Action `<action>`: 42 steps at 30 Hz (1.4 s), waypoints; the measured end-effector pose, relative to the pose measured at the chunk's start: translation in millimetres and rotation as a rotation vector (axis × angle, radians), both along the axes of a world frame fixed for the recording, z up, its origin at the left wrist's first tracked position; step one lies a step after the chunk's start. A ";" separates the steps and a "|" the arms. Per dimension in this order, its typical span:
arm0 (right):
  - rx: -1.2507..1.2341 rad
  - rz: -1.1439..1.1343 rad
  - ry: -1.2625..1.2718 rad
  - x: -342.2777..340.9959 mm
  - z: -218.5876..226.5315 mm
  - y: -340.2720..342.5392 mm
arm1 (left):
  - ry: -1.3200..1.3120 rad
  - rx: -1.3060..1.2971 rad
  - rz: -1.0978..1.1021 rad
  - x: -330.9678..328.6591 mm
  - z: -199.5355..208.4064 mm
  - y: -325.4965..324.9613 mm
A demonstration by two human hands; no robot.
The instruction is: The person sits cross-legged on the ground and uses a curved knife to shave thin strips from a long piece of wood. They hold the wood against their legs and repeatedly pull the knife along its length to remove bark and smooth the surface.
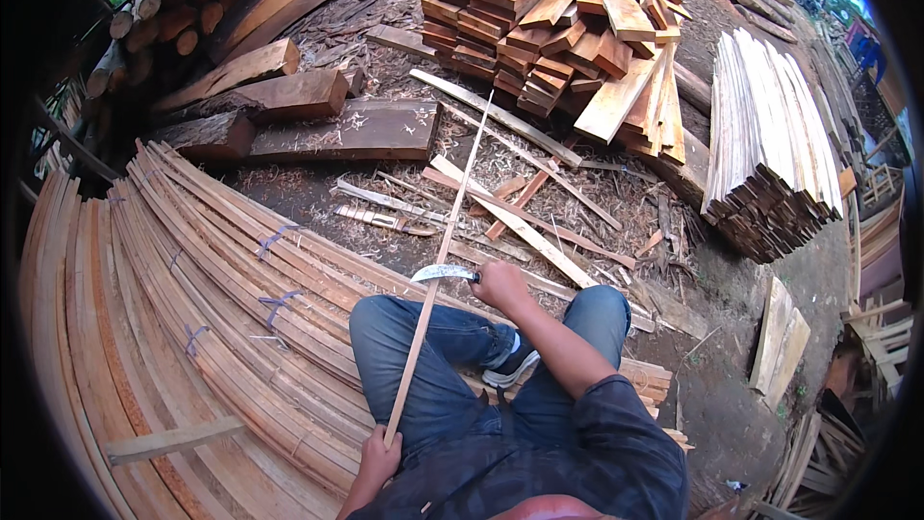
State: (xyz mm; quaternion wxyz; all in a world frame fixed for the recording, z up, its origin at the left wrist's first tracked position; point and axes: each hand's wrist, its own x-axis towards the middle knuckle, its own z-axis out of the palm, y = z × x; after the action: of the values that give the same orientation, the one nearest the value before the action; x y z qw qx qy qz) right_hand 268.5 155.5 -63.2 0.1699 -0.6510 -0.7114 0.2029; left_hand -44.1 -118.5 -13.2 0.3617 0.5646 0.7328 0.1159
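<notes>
A long thin wooden strip [422,329] slants up and away from my lap, its far tip over the shavings on the ground. Near my left hip, my left hand [379,455] is closed around the strip's near end. My right hand [500,286] grips the dark handle of a curved knife [445,273] above my knees. The knife's pale blade points left and lies across the strip, seemingly touching it. My fingers hide most of the handle.
Bundles of long wooden strips [221,260], tied with purple cord, spread along my left. Heavy beams [346,130] lie ahead, beside a stack of cut planks [539,29]. A pale board stack [770,135] stands to the right. Loose slats and shavings [568,188] cover the ground ahead.
</notes>
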 end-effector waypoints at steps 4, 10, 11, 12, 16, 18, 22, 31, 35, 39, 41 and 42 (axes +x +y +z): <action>0.040 0.005 0.009 -1.8 6.3 -6.6 | -0.021 -0.031 0.027 9.1 -2.5 6.9; 0.097 0.067 -0.091 -9.6 -3.4 -16.0 | -0.066 -0.067 0.060 3.2 -11.9 7.3; 0.083 0.071 -0.101 -9.6 -2.3 -14.7 | -0.078 -0.062 0.068 2.6 -13.2 6.5; 0.068 0.074 -0.111 -9.2 -2.0 -12.9 | -0.091 -0.057 0.074 1.6 -14.8 5.9; 0.066 -0.081 -0.126 0.3 -9.3 11.1 | -0.096 -0.031 0.057 4.3 -13.4 10.6; 0.088 -0.047 -0.145 4.4 -10.5 17.0 | -0.084 -0.016 0.064 7.5 -16.8 7.8; 0.087 -0.211 -0.111 13.3 -22.2 38.9 | -0.046 -0.015 0.068 11.4 -18.9 7.1; 0.006 -0.282 -0.145 28.5 -12.8 93.0 | -0.054 0.028 0.076 12.0 -13.2 11.1; -0.020 -0.363 -0.171 56.0 -8.2 123.7 | -0.015 -0.007 0.060 11.5 -14.7 12.3; 0.017 -0.374 -0.117 58.7 -14.0 119.5 | -0.062 -0.011 0.072 13.0 -13.2 16.4; -0.035 -0.358 -0.041 55.2 -7.7 108.4 | -0.079 -0.078 0.080 6.2 -14.6 13.6; -0.005 -0.329 -0.041 52.5 -9.8 104.3 | -0.114 -0.099 0.084 3.5 -17.4 15.9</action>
State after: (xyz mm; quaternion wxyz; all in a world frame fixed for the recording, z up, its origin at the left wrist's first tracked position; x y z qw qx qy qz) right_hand 320.9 259.8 -73.0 0.1845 -0.7631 -0.5981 0.1607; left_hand -40.6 -102.6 -30.7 0.4250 0.5075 0.7388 0.1265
